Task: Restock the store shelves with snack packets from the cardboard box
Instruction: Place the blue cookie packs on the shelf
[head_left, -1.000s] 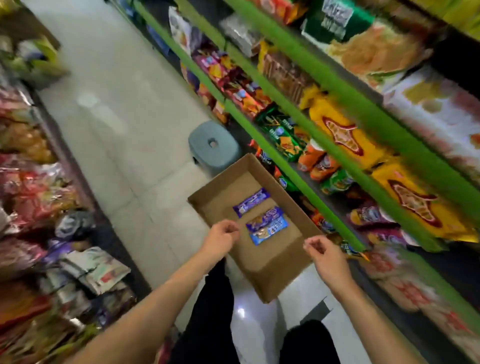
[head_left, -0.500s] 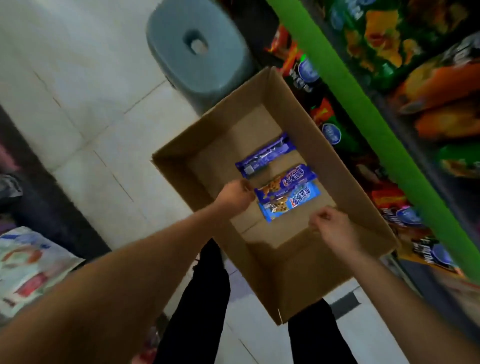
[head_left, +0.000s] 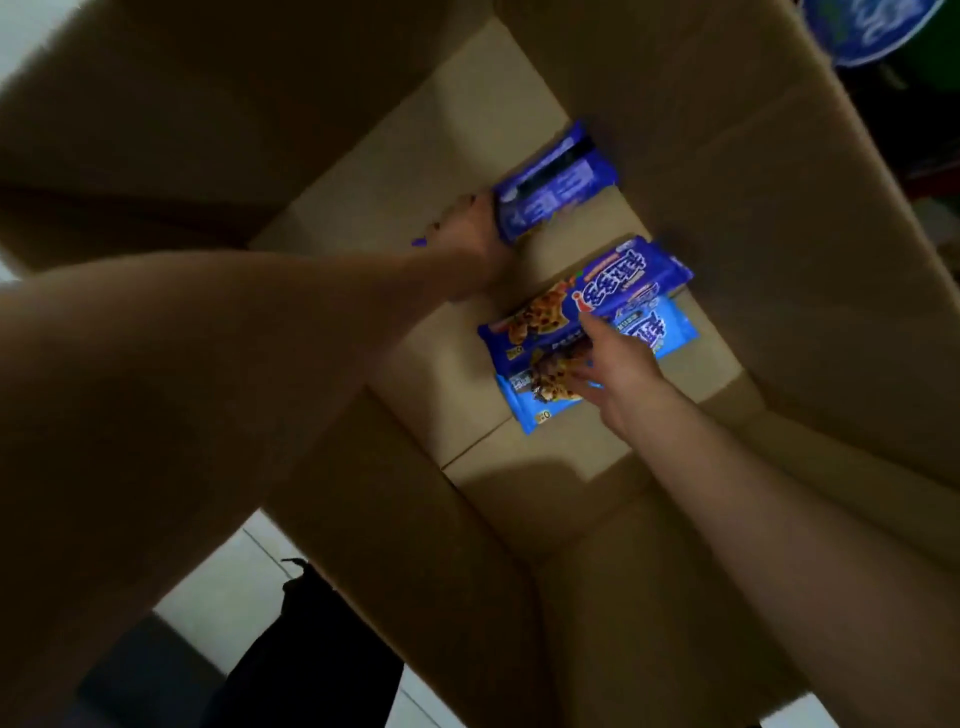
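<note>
Down in the cardboard box (head_left: 701, 171), both arms reach in: the left hand (head_left: 475, 244) grips the end of a purple packet (head_left: 553, 192), while the right hand (head_left: 613, 374), fingers spread flat, presses on a dark-blue packet (head_left: 587, 301) overlapping a light-blue packet (head_left: 660, 332) on the box floor.

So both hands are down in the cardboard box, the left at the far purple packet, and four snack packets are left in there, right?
Not four: the head view shows three. The left hand grips the far purple packet; the right hand rests on the dark blue packet and light blue packet, inside the cardboard box.
</note>
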